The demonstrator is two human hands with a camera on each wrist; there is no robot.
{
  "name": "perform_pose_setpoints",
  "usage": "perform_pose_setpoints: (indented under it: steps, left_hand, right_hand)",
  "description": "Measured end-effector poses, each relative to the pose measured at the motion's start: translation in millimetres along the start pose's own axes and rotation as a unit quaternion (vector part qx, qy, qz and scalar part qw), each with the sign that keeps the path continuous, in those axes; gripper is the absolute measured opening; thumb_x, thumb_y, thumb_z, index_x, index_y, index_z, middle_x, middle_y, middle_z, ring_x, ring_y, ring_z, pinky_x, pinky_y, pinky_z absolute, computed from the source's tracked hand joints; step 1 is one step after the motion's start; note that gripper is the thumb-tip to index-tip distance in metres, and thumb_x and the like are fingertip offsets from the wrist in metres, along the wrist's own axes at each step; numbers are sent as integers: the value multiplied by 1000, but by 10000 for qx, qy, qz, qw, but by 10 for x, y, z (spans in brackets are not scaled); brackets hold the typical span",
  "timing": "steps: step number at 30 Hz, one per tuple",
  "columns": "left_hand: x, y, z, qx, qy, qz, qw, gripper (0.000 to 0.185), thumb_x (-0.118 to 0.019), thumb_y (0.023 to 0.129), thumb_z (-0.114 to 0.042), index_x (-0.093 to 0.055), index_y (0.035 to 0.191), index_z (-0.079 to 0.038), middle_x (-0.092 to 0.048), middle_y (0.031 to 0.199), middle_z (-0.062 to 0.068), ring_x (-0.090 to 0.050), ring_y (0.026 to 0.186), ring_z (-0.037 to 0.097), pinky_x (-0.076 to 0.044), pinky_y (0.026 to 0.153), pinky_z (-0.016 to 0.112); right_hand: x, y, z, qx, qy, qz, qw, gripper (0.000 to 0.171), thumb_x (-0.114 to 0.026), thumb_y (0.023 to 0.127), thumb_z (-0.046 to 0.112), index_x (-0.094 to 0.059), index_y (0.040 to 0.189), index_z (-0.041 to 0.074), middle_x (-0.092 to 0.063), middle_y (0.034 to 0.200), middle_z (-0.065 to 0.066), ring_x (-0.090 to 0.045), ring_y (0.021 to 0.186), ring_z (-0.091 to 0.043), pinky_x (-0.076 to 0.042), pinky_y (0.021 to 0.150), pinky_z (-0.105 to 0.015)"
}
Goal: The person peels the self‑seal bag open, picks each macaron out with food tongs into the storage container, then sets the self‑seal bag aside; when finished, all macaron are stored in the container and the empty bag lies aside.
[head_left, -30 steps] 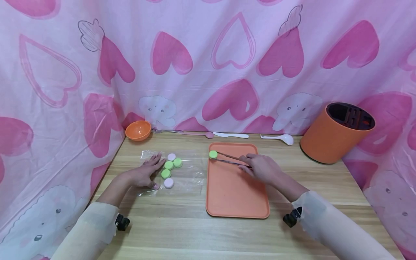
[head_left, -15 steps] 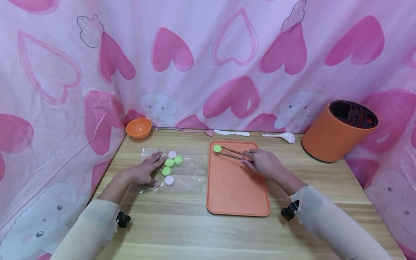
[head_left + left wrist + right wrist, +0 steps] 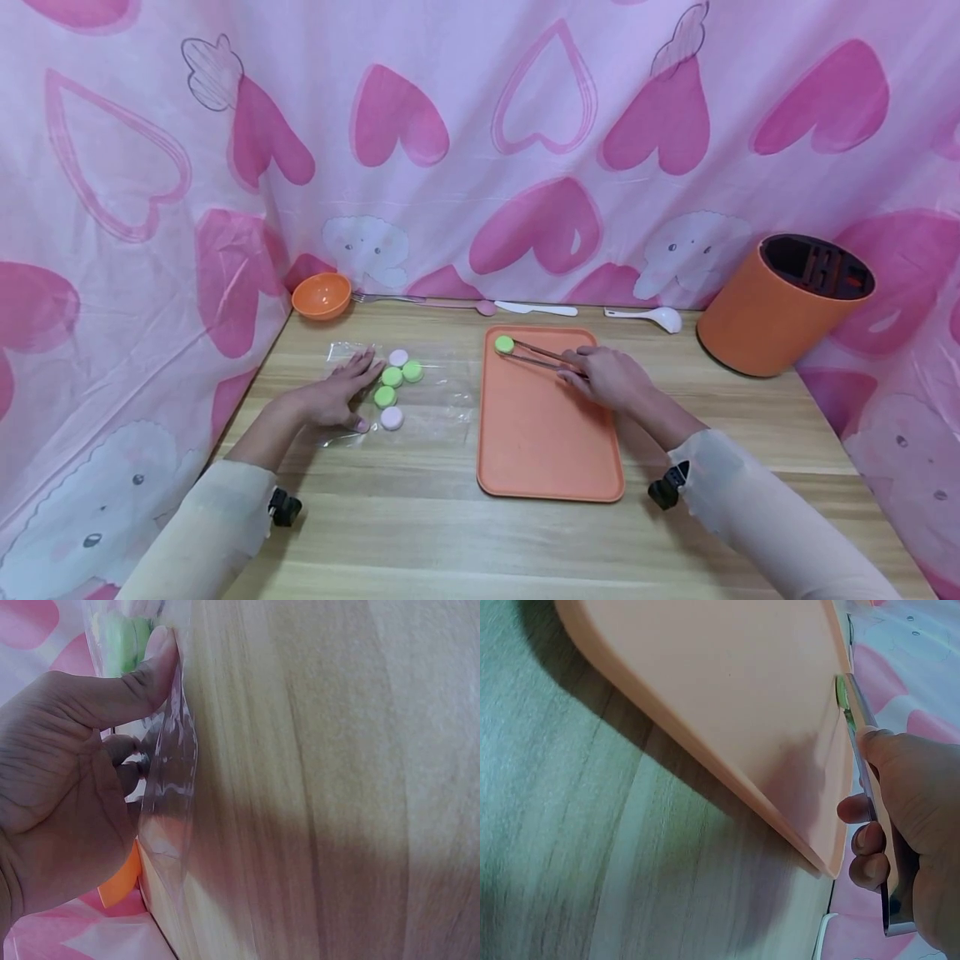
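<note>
Head view: a small green disc [image 3: 505, 344], shaped like a macaron, is at eleven o'clock on the orange tray [image 3: 551, 458], between the tips of metal tongs [image 3: 532, 360]; whether it touches the tray is hard to tell. It looks light and smooth, and perhaps crumbly, so a gentle squeeze on opposite edges seems the safest hold. The tongs are probably springy and a little slippery.

The right hand [image 3: 611, 379], at the tray's two o'clock, has thumb and fingers curled round the tongs, its forearm [image 3: 671, 429] slanting in from four o'clock.

The left hand [image 3: 333, 402], toward nine o'clock, rests with fingers spread, gripping nothing visible, on thin, slick-looking clear plastic [image 3: 442, 408]. At its three o'clock are five more discs [image 3: 385, 397], three green, two pale pink.
</note>
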State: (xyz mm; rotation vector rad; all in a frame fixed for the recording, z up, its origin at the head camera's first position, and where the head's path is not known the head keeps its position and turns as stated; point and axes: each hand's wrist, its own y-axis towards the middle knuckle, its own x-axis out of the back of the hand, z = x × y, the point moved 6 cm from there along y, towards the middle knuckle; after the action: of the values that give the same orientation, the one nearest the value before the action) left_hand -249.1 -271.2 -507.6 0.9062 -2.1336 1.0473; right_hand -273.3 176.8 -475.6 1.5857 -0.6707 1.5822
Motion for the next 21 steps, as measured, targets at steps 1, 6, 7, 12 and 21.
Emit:
perform_pose_setpoints:
  steps: [1, 6, 7, 12, 21]
  left_hand:
    - [-1, 0, 1, 3, -11, 5, 10000, 114, -88, 92, -24, -14, 179, -14, 15, 187, 17, 17, 171, 48, 6, 137, 72]
    - [2, -6, -4, 1, -24, -5, 10000, 115, -88, 92, -23, -14, 179, -14, 15, 187, 17, 16, 171, 48, 6, 137, 72]
    - [2, -6, -4, -7, -14, -13, 10000, 115, -88, 92, -22, -14, 179, -14, 15, 187, 17, 16, 171, 48, 6, 137, 72]
    - [8, -10, -11, -39, 13, -46, 10000, 115, -88, 92, -22, -13, 179, -13, 14, 186, 19, 16, 171, 49, 5, 137, 72]
    - [-4, -2, 7, 0, 7, -18, 10000, 116, -89, 92, -25, -13, 179, -14, 15, 186, 17, 17, 171, 48, 6, 137, 71]
  right_hand:
    - [-6, 2, -1, 21, 21, -16, 10000, 25, -76, 105, 35, -79, 119, 15, -68, 88, -4, -65, 70, -22, -62, 66, -48]
    - [-33, 6, -13, 55, 111, -77, 9999, 27, -76, 105, 35, -80, 122, 14, -71, 91, -5, -68, 73, -24, -64, 70, -51]
    - [-39, 5, -17, 53, 113, -74, 9999, 28, -76, 105, 35, -80, 122, 14, -71, 92, -5, -68, 74, -24, -64, 71, -51]
    - [-46, 2, -30, -15, 120, -6, 9999, 30, -77, 104, 36, -80, 124, 13, -73, 95, -5, -71, 78, -25, -65, 73, -52]
    - [-59, -12, -77, -335, 283, 252, 9987, 31, -78, 103, 36, -78, 127, 15, -71, 93, -6, -63, 74, -21, -61, 69, -45]
